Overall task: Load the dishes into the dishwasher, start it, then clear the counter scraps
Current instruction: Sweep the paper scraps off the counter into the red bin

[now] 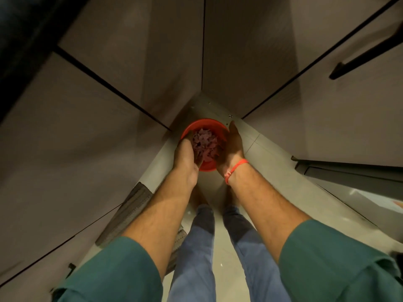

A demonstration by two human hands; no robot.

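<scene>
The head camera looks steeply down between two bare forearms that reach forward over a pale tiled floor (250,131), in a corner where grey-brown flat cabinet fronts (72,118) meet. A round red plastic bowl (204,124) sits low in that corner, below the hands, its rim showing above and below them; whether it rests on the floor cannot be told. A heap of purplish-pink peel scraps (206,143) lies cupped between the two hands, directly over the bowl's opening. The left hand (185,156) is curved around the left side of the heap, its fingers curled inward under and against the scraps. The right hand (233,147) closes the other side, palm turned toward the heap, fingers stretched forward along the bowl's right rim and bent slightly in; together the two hands hold the scraps in a narrow scoop. A thin red thread band (236,168) circles the right wrist. Dark green sleeves (113,273) are pushed up both forearms, and blue trouser legs (194,253) stand below. A grey woven mat (133,208) lies on the floor at the left, partly hidden by the left arm. A long black bar handle (366,55) crosses the upper right cabinet door.
</scene>
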